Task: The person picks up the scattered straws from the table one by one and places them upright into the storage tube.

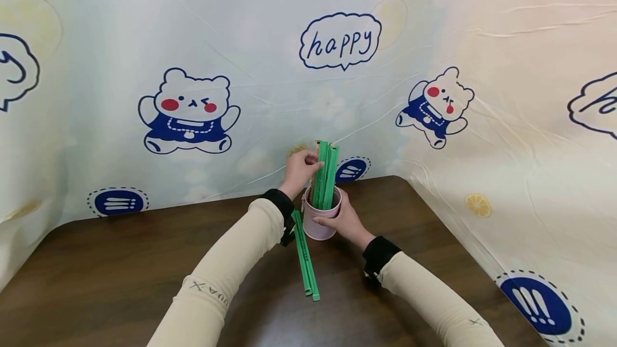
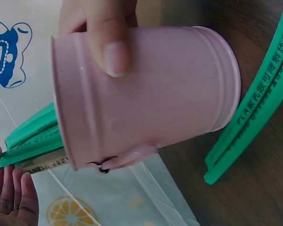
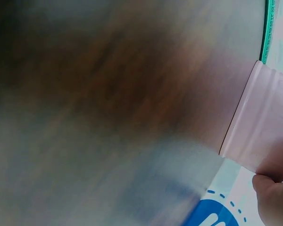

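Observation:
A pink metal pail (image 1: 319,226) stands on the table holding several long, green-wrapped straws (image 1: 325,175) upright. A brown-wrapped one (image 2: 49,161) shows beside them in the left wrist view. My left hand (image 1: 300,169) pinches a green straw near its upper part, between thumb and fingers. My right hand (image 1: 348,221) grips the pail's right side, its thumb across the front. On the table, left of the pail's base, lie two more green-wrapped straws (image 1: 306,261) side by side. Most of the right wrist view is blurred.
The brown wooden table (image 1: 144,272) ends at a patterned cloth backdrop (image 1: 270,42) close behind the pail. More cloth (image 1: 530,175) hangs along the right edge.

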A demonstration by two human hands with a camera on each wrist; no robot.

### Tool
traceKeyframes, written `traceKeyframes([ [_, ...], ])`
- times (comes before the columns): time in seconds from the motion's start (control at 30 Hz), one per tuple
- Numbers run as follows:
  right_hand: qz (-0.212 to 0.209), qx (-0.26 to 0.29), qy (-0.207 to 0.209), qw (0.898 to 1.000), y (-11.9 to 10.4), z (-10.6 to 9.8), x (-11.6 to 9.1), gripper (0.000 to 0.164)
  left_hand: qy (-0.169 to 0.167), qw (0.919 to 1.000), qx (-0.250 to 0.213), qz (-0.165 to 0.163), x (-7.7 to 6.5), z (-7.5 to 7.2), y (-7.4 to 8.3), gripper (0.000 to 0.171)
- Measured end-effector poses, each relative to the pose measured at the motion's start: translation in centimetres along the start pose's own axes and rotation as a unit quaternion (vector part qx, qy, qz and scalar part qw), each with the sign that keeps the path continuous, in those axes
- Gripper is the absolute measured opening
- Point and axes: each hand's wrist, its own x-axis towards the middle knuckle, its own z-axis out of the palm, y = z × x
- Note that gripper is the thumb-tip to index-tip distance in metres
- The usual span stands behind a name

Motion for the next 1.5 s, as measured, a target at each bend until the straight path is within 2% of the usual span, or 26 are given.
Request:
traceKeyframes([
  [0.2, -0.002, 0.000, -0.002, 1.000, 0.1, 0.0, 0.0, 0.099, 0.000, 0.9999, -0.016, -0.002, -0.3, -0.3, -0.9, 0.032],
  [0.33, -0.006, -0.001, 0.001, 1.000, -0.5, -0.3, 0.4, 0.099, 0.003, 0.9998, -0.018, -0.001, -0.4, -1.5, -1.1, 0.031],
  [0.47, -0.010, -0.007, 0.009, 1.000, -1.0, -1.0, 1.0, 0.099, 0.013, 0.9999, 0.007, -0.004, -0.5, -3.0, -1.8, 0.030],
  [0.57, -0.008, -0.012, 0.014, 1.000, -1.0, -1.3, 1.3, 0.099, 0.032, 0.9987, 0.035, -0.018, -0.7, -3.4, -3.4, 0.029],
  [0.67, -0.004, -0.016, 0.013, 1.000, -0.9, -1.4, 1.2, 0.099, 0.033, 0.9953, 0.074, -0.053, -1.6, -3.0, -5.7, 0.025],
  [0.8, 0.002, -0.013, 0.007, 1.000, -0.6, -1.2, 0.9, 0.099, -0.029, 0.9852, 0.111, -0.127, -2.8, -1.5, -8.8, 0.020],
  [0.87, 0.004, -0.012, 0.004, 1.000, -0.5, -1.0, 0.8, 0.099, -0.062, 0.9787, 0.110, -0.162, -3.3, -0.7, -9.8, 0.018],
  [0.93, 0.003, -0.015, 0.003, 1.000, -0.5, -0.8, 0.7, 0.099, -0.073, 0.9748, 0.105, -0.182, -3.7, 0.0, -10.5, 0.017],
  [1.13, 0.001, -0.009, 0.005, 1.000, -0.5, -0.5, 0.6, 0.099, -0.056, 0.9725, 0.111, -0.197, -4.0, 1.1, -11.0, 0.042],
  [1.2, 0.003, -0.007, 0.007, 1.000, -0.4, -0.5, 0.6, 0.099, -0.056, 0.9708, 0.116, -0.202, -3.9, 1.2, -10.9, 0.046],
  [1.4, 0.005, -0.011, 0.001, 1.000, -0.3, -0.3, 0.4, 0.099, -0.061, 0.9625, 0.125, -0.233, -4.1, 1.3, -10.8, 0.045],
  [1.5, 0.007, -0.010, 0.004, 1.000, -0.2, -0.1, 0.2, 0.098, -0.062, 0.9606, 0.135, -0.235, -4.3, 1.4, -10.8, 0.040],
])
